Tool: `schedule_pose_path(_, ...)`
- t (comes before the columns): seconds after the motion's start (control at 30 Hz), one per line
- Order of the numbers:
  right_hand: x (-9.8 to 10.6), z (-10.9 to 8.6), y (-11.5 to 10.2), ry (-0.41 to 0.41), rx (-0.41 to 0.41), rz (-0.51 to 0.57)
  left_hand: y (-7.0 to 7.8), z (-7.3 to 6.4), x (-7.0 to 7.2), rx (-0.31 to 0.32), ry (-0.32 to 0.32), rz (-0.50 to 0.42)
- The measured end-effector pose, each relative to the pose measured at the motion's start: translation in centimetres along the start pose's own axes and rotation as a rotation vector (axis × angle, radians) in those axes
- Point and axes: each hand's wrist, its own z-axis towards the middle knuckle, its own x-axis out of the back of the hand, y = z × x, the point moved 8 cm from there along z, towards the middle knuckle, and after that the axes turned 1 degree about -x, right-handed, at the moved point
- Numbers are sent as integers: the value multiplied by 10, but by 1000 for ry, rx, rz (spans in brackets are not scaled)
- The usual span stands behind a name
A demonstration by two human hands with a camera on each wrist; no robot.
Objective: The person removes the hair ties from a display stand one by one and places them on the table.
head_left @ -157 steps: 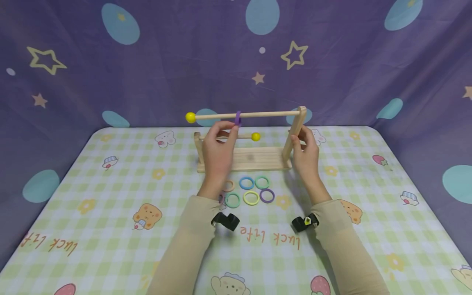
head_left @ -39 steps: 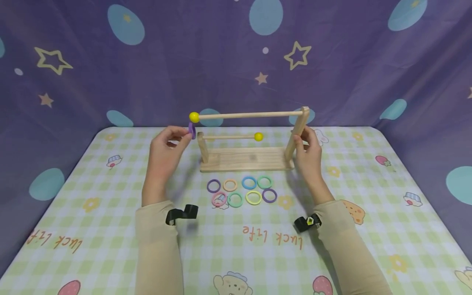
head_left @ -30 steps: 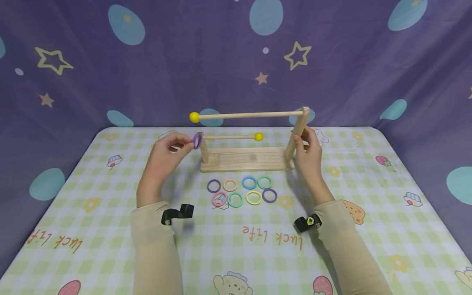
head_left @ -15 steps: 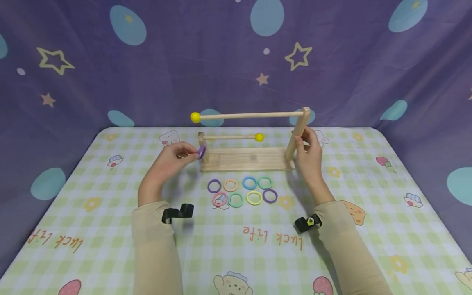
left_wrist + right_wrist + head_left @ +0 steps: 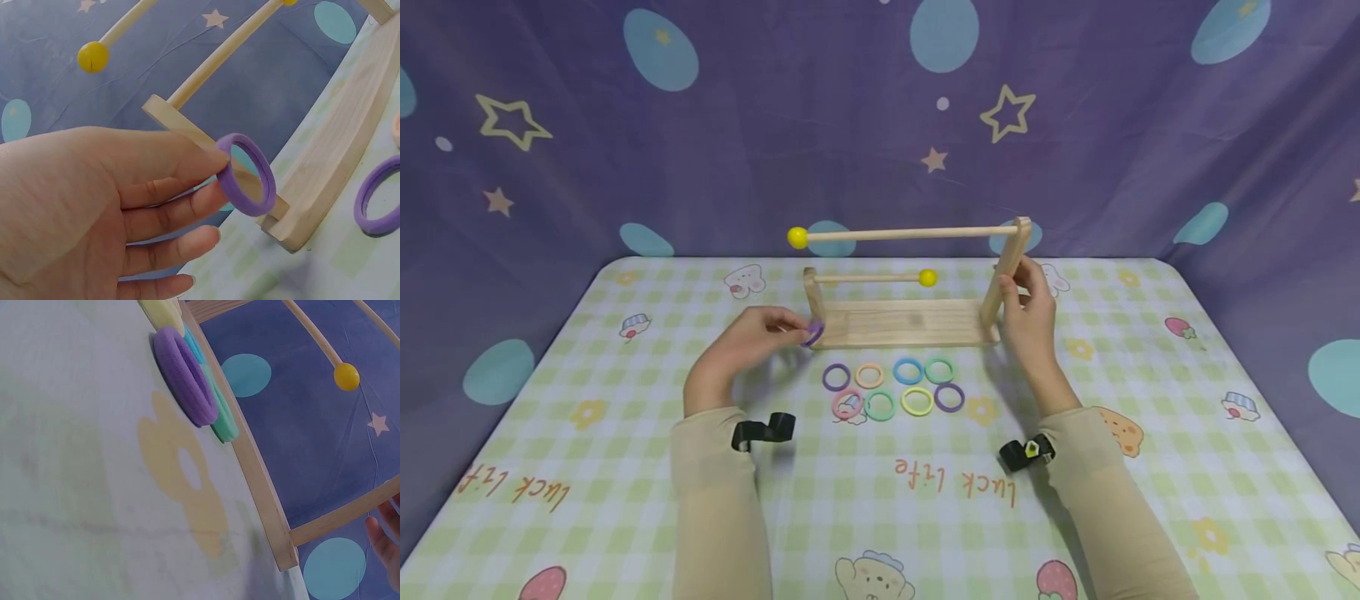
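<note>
My left hand [image 5: 752, 337] pinches a purple hair tie [image 5: 232, 189] between thumb and index finger, with the other fingers loosely extended in the left wrist view. In the head view that tie is low beside the front left corner of a wooden stand [image 5: 917, 323], overlapping the foot of its short left post [image 5: 814, 296]. My right hand [image 5: 1028, 312] grips the tall right post [image 5: 1004, 279], thumb in front and fingers partly hidden behind it. Both the long upper rod [image 5: 910, 234] and the short lower rod [image 5: 868, 278] are bare and end in yellow balls.
Several hair ties lie in two rows before the stand: purple [image 5: 837, 389], orange [image 5: 869, 387] and blue [image 5: 908, 382] among the back ones, pink [image 5: 835, 410] and yellow [image 5: 917, 415] in front. A checked cloth [image 5: 625, 375] covers the table; a purple curtain [image 5: 850, 108] hangs behind.
My left hand has slid the purple hair tie leftward off the upper rod past its yellow ball, then lowered it beside the stand's left post. The right hand has kept its place.
</note>
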Motion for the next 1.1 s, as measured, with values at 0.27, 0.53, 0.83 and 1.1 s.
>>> schedule_pose_path(0.27, -2, 7, 33, 9, -14, 24, -5, 1, -5, 34, -32, 8)
schedule_pose_path(0.53, -1, 8, 36, 3, -2, 31, -15, -2, -9, 83, -105, 64)
schedule_pose_path(0.83, 0, 2, 5, 2, -5, 11, -19, -3, -17, 98, -174, 48)
schedule_pose_path(1.1, -1, 4, 16, -3, -14, 7, -19, -3, -23, 110, -224, 75)
